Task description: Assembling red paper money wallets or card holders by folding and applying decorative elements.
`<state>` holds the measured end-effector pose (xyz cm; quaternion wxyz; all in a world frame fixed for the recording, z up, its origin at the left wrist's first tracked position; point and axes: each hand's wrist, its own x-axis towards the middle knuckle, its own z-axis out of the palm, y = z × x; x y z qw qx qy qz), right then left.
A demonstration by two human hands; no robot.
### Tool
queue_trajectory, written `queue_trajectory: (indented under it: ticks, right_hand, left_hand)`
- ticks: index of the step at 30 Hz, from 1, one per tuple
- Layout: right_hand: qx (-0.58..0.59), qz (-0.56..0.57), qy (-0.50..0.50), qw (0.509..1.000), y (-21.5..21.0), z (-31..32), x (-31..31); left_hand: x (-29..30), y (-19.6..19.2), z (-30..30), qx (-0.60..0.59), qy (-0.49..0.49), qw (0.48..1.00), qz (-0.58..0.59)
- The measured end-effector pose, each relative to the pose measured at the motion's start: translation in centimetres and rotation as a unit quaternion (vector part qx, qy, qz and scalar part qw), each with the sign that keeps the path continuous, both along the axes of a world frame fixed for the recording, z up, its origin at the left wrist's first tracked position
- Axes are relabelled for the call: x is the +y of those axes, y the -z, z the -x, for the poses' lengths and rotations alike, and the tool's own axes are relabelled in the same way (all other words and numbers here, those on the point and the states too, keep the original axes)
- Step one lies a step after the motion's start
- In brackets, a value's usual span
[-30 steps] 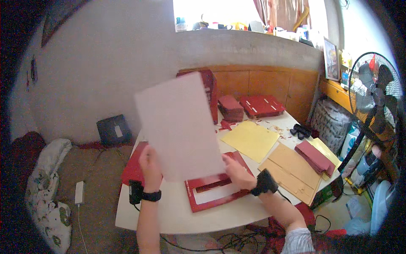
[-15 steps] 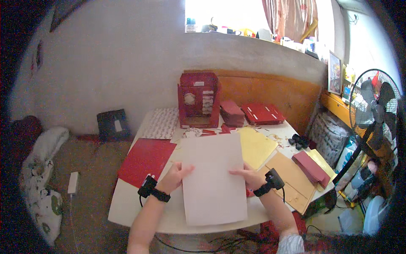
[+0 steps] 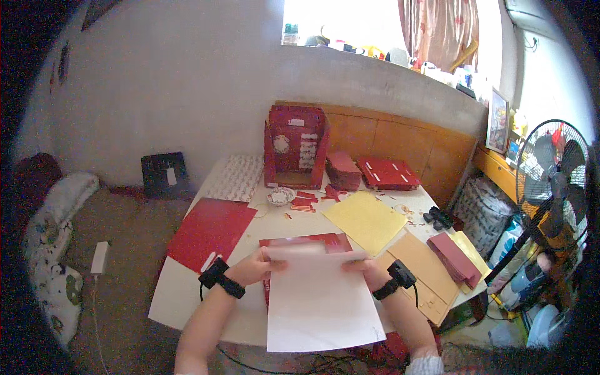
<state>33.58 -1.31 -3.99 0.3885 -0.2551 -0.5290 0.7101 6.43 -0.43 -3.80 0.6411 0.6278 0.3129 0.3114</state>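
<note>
Left hand (image 3: pixel 257 267) and right hand (image 3: pixel 367 272): both forearms extended forward from below, fingers pinched closed, black bands on both wrists

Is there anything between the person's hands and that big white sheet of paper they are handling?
Nothing visible. The left hand and the right hand both grip the far edge of the large white paper sheet directly, which lies over a flat red card piece on the white table.
</note>
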Motion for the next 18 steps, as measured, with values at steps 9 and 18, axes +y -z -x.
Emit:
queue_trajectory:
  ticks: [9, 18]
  right_hand:
    - [-0.029, -0.166, -0.153, 0.974, -1.6, -0.8, -0.9]
    - [-0.076, -0.2, -0.181, 0.96, -1.5, 1.6, -1.8]
  left_hand:
    - [1.1, 1.0, 0.6, -0.17, 0.241, 0.955, 0.033]
    - [-0.5, 0.8, -1.4, 0.184, 0.254, 0.945, -0.091]
